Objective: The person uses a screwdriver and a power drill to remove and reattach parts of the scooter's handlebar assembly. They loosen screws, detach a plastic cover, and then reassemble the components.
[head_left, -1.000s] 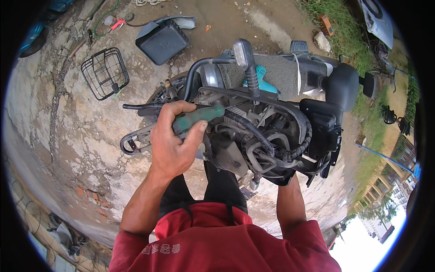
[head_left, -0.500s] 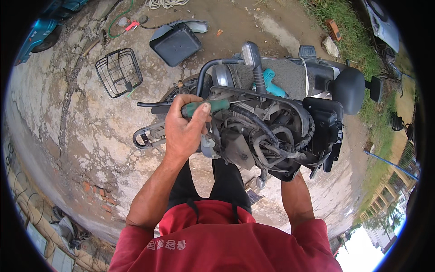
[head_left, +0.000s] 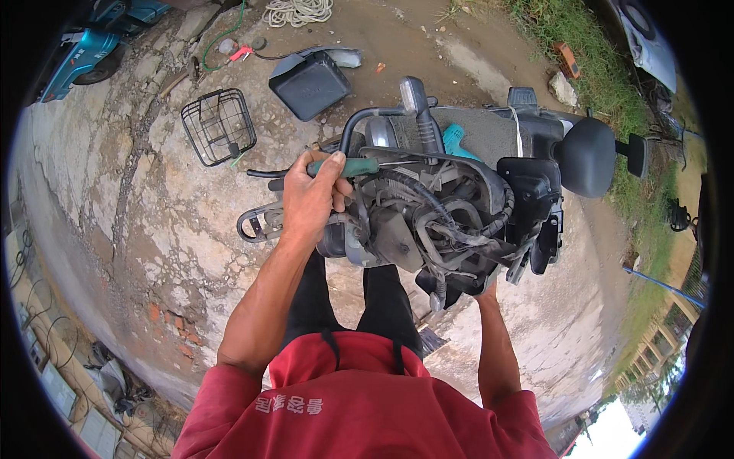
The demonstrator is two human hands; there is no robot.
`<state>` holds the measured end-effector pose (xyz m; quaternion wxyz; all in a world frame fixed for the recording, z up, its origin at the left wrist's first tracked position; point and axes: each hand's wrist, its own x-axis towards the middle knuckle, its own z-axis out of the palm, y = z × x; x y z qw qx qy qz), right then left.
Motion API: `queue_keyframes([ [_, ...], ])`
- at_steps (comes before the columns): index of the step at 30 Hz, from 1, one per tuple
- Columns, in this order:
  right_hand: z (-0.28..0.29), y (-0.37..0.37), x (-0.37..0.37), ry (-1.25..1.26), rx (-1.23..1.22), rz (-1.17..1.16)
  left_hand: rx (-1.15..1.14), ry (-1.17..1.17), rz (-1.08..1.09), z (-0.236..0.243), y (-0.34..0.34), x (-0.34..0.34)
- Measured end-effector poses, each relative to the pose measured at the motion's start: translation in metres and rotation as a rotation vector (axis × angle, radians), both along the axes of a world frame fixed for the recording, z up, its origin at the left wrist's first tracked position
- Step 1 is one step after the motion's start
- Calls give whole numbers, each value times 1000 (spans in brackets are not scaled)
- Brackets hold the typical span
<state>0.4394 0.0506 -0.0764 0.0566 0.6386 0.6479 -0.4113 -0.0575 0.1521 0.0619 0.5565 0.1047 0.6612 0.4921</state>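
Observation:
My left hand [head_left: 307, 197] is closed around the green handle of a screwdriver [head_left: 359, 166], whose thin shaft points right along the far edge of an opened electric scooter's front body [head_left: 397, 241]. A tangle of black cables and hoses [head_left: 451, 229] fills the exposed cavity. My right hand [head_left: 487, 291] reaches up under the near right side of the body, beside a loose-looking black plastic panel [head_left: 527, 187]. Its fingers are hidden behind the parts, so what they grip does not show.
A teal power tool [head_left: 457, 144] lies on the scooter's footboard, before the black seat [head_left: 587, 157]. Beyond stand a wire basket [head_left: 219, 126] and a dark plastic bin [head_left: 310, 86]. Coiled rope [head_left: 298, 11] lies farther off. Handlebar and mirror [head_left: 414, 96] jut up.
The black panel has shifted left and tilted against the scooter body, with my right hand beneath. My left hand keeps the screwdriver at the far edge, its handle now more level. The view has turned slightly.

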Motion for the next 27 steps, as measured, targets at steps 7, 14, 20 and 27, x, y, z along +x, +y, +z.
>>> queue_keyframes([
  [7, 53, -23, -18, -234, 33, -314, 20, -17, 23, -3, -7, -12],
  [14, 57, -26, -26, -177, 53, -346, 85, -271, 237, -3, -14, -30],
  [20, 48, -31, -20, -157, -39, -472, 201, -474, 14, 4, -2, -68],
  [27, 15, -56, 6, -51, 88, -474, -5, 271, -867, 14, 78, -4],
])
